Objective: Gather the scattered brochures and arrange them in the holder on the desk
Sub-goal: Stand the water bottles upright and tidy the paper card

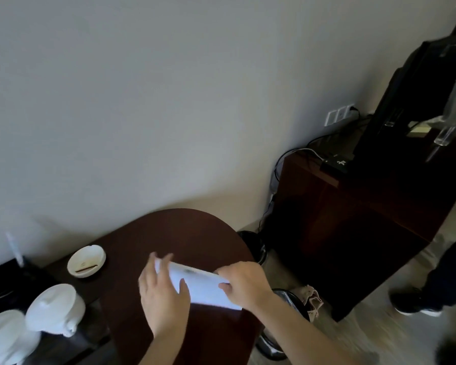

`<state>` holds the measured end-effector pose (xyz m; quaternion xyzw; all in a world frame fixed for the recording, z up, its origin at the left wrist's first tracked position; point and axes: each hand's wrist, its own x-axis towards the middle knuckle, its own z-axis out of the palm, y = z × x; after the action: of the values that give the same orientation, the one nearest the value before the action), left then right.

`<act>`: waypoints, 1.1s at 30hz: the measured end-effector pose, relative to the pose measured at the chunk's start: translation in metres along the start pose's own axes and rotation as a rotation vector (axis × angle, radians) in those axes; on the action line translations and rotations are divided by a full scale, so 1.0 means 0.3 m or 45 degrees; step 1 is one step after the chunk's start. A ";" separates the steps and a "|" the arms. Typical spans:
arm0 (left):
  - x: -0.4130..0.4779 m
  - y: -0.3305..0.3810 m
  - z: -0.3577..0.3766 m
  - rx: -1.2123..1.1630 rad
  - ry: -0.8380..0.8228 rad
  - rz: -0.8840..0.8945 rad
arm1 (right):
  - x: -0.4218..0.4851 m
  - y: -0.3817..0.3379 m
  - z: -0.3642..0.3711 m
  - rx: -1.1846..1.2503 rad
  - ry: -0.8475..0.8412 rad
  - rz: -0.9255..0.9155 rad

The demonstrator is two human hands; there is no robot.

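Right now you've got both hands on the white brochures [199, 287], held just over the dark rounded desk [174, 233] at about six o'clock in your view. Your left hand [162, 295] wraps the stack's left end, thumb on top and fingers curled around the far edge; your right hand [244, 283] clamps the right end. The stack is motion-blurred, so you can't read its print.

At nine o'clock on the desk sits a white dish [86, 261] with a thin brown stick in it, and at eight o'clock two white lidded cups [55, 308] stand on a dark tray. A plain pale wall [142, 101] fills the top half. At three o'clock there's a dark wooden cabinet [353, 219] with cables behind it, and someone's dark shoe [415, 302] on the floor at four o'clock.
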<state>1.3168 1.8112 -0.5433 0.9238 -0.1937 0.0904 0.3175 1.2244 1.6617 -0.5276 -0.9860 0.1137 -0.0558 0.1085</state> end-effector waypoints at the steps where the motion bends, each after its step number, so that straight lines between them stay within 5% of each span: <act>1: -0.021 0.004 -0.021 -0.221 0.030 -0.248 | -0.009 -0.040 -0.005 0.008 0.069 -0.016; 4: -0.027 0.039 -0.074 -1.194 -0.451 -1.123 | -0.046 -0.181 -0.016 -0.002 0.148 0.051; 6: -0.002 0.030 -0.103 -1.656 -0.688 -1.322 | -0.076 -0.272 -0.007 -0.059 0.091 0.042; 9: 0.010 -0.050 -0.119 -1.619 -0.591 -1.270 | -0.106 -0.406 -0.012 -0.042 -0.032 0.044; 12: 0.001 -0.162 -0.175 -1.584 -0.533 -1.210 | -0.105 -0.484 -0.014 0.392 -0.344 0.074; 16: -0.004 -0.277 -0.311 -1.837 -0.646 -1.109 | -0.075 -0.463 -0.065 0.980 0.010 0.487; 19: -0.001 -0.290 -0.425 -1.871 -0.733 -1.052 | -0.027 -0.486 -0.105 1.477 -0.228 0.861; 25: 0.033 -0.300 -0.708 -1.698 -0.759 -0.812 | 0.045 -0.623 -0.203 1.851 -0.312 0.660; 33: -0.036 -0.539 -1.296 -1.087 -0.333 -0.516 | 0.057 -1.100 -0.398 1.470 -0.400 0.171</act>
<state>1.3571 2.1732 -0.3317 0.7340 -0.0681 -0.1774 0.6520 1.2949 1.9473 -0.3355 -0.7549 0.1097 0.0449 0.6450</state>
